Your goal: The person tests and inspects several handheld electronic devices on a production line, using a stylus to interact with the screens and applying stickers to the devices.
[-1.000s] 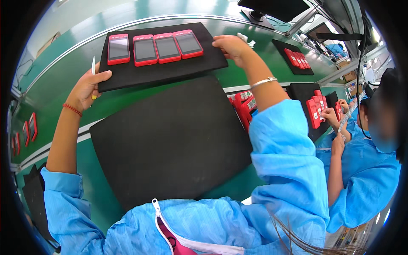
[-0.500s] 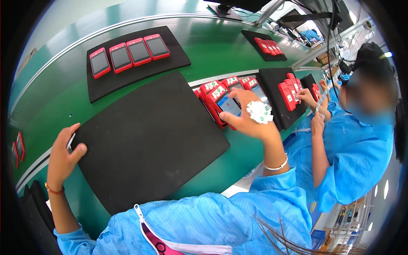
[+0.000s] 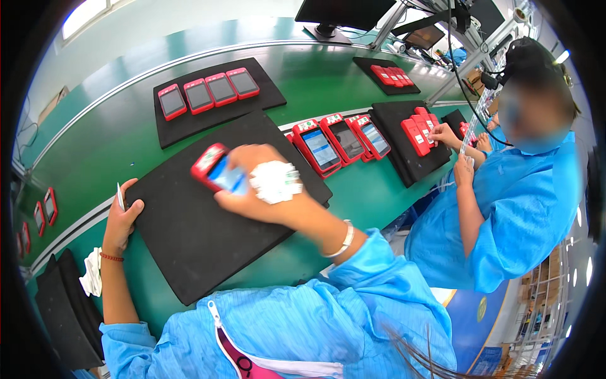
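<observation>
In my right hand (image 3: 255,189) is a red handheld device (image 3: 211,169) with a lit blue-and-white screen, tilted above the large black foam mat (image 3: 208,252). A ruffled cluster of white labels (image 3: 276,182) with green marks sits on the back of this hand. At the mat's left edge, my left hand (image 3: 120,221) is curled, with a thin white piece (image 3: 120,197) showing by its fingers; what it is cannot be made out. Right of the mat stands a group of red devices (image 3: 317,150), several with lit screens.
A smaller black mat (image 3: 265,101) at the back carries a row of red devices (image 3: 199,95). On the right, a co-worker in blue (image 3: 499,215) handles red devices on another black mat (image 3: 394,148). More devices (image 3: 50,204) lie far left. A monitor (image 3: 334,16) stands at the back.
My right hand has lifted a red device from the group on the right and carried it left over the large mat. My left hand stays at the mat's left edge.
</observation>
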`<action>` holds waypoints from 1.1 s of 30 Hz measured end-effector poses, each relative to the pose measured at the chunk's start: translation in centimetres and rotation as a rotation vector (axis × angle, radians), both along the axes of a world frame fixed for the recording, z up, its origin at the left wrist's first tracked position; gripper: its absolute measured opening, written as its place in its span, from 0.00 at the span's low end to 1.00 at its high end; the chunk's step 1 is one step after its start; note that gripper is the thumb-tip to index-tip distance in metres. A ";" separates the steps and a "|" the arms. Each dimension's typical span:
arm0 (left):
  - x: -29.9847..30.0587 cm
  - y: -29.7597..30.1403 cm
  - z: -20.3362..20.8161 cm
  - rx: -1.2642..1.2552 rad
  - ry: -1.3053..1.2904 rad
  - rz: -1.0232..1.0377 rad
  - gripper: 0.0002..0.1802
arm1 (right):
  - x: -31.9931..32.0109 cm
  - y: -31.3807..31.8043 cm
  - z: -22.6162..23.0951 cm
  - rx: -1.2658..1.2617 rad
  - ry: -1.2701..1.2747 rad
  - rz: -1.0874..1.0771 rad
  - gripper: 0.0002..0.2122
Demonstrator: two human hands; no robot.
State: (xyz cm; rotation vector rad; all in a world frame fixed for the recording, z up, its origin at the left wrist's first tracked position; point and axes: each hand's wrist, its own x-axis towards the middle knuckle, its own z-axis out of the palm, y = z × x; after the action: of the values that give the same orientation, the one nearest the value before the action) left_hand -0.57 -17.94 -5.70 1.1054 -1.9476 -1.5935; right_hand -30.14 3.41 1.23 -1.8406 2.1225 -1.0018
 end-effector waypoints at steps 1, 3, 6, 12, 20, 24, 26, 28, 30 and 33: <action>0.3 -0.3 -0.9 -0.040 0.050 0.010 0.41 | 2.1 -0.8 -0.8 -0.109 0.031 0.050 0.23; 0.4 -0.1 -0.7 -0.078 0.090 0.023 0.40 | 5.3 -2.0 -2.2 -0.081 0.079 0.142 0.22; -0.1 0.9 0.0 -0.131 0.044 0.062 0.34 | 6.1 -1.6 -1.3 -0.038 0.173 0.204 0.23; -0.1 0.8 -1.8 -0.308 -0.011 0.074 0.34 | -3.4 7.2 -1.8 -0.280 0.299 -0.185 0.11; -0.7 0.6 0.4 -0.004 -0.176 0.099 0.28 | -2.8 12.8 -10.6 -0.362 -0.277 -0.517 0.14; 2.1 -2.4 -1.9 -0.057 0.124 0.160 0.22 | -2.5 12.7 -12.3 -0.185 -0.477 -0.353 0.11; 3.6 -3.5 -1.7 -0.088 0.107 0.145 0.23 | -0.4 12.4 -11.3 -0.190 -0.391 -0.287 0.11; 4.0 -4.0 -1.4 -0.034 0.127 0.106 0.24 | -0.5 12.5 -9.7 -0.177 -0.374 -0.237 0.12; 4.2 -5.1 -1.4 -0.223 0.044 0.098 0.26 | -2.6 12.4 -8.1 -0.207 -0.510 -0.255 0.15; 8.4 -10.5 -3.2 -0.747 -0.208 0.429 0.32 | -7.3 10.9 -6.6 -0.470 0.115 -0.324 0.14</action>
State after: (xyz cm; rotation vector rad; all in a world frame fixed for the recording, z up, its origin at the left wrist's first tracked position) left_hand 7.83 -28.43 -8.92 1.2522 -1.9810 -0.4682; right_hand -37.47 14.29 -5.38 -1.8012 2.4725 -1.6241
